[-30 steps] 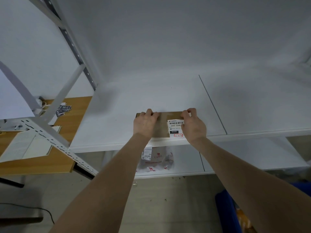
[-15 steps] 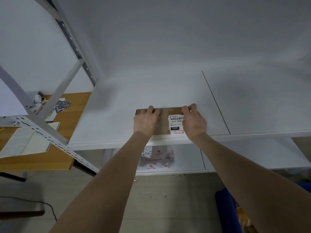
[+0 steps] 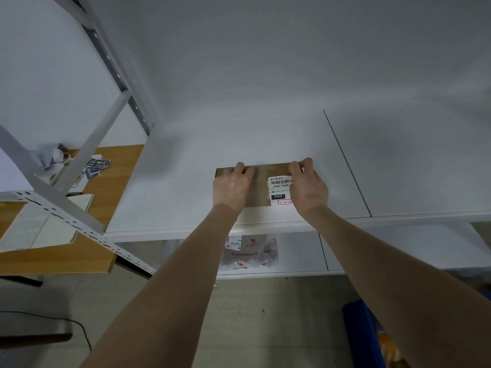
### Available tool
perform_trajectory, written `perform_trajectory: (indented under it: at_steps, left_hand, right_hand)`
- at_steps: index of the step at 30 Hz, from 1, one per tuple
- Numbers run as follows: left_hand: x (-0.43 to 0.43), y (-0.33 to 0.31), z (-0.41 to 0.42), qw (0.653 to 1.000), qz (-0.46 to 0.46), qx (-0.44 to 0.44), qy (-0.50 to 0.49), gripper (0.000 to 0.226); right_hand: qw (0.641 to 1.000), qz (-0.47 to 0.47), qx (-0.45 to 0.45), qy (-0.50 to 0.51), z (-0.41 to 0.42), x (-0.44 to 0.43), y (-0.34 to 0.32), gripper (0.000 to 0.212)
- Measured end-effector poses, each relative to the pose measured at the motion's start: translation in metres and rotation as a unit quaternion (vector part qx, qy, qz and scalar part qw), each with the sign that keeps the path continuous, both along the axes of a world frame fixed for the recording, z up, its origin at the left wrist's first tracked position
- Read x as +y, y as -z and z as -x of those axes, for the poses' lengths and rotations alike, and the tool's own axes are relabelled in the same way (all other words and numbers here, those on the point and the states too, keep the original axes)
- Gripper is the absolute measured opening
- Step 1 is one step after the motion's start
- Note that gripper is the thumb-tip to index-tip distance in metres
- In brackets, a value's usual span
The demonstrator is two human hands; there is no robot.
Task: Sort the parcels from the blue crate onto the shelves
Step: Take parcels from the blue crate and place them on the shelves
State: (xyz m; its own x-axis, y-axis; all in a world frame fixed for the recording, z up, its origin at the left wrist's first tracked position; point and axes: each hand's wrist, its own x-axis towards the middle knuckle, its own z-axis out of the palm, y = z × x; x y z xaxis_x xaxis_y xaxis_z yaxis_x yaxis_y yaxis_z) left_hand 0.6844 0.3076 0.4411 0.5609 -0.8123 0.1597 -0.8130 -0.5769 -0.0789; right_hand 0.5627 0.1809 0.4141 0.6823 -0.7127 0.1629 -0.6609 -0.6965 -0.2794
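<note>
The left hand [image 3: 232, 188] and right hand [image 3: 309, 189] curl over the parcel [image 3: 259, 193], gripping its far edge; near the shelf [image 3: 172, 187] lip, a backward tug could drop it.

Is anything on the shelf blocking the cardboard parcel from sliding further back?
Nothing visible. The left hand and right hand both grip the far edge of the cardboard parcel, and the shelf behind it is bare up to the wall. The bagged parcel lies on the lower shelf.
</note>
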Motion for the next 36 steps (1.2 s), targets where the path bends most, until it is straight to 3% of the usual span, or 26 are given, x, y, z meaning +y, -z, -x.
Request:
perform_trajectory:
  at_steps: [13, 19, 22, 29, 36]
  left_hand:
    - [-0.021, 0.002, -0.018, 1.0, 0.011, -0.007, -0.001, 0.059]
    - [-0.021, 0.001, -0.015, 1.0, -0.013, -0.008, -0.002, 0.063]
    - [-0.021, 0.001, -0.011, 1.0, -0.015, -0.009, 0.003, 0.055]
    - [-0.042, 0.01, 0.051, 0.992, 0.044, 0.01, 0.122, 0.048]
    - [-0.065, 0.043, 0.163, 0.972, -0.067, 0.072, 0.215, 0.052]
  right_hand:
    - [1.0, 0.01, -0.023, 0.008, -0.019, -0.019, 0.006, 0.043]
    - [1.0, -0.005, 0.0, 0.004, -0.016, -0.015, 0.001, 0.052]
    - [1.0, -0.006, 0.01, 0.01, -0.007, -0.012, -0.002, 0.061]
    - [0.998, -0.005, 0.029, 0.062, 0.055, -0.004, 0.004, 0.061]
    - [0.992, -0.056, 0.048, 0.106, 0.177, 0.004, 0.027, 0.05]
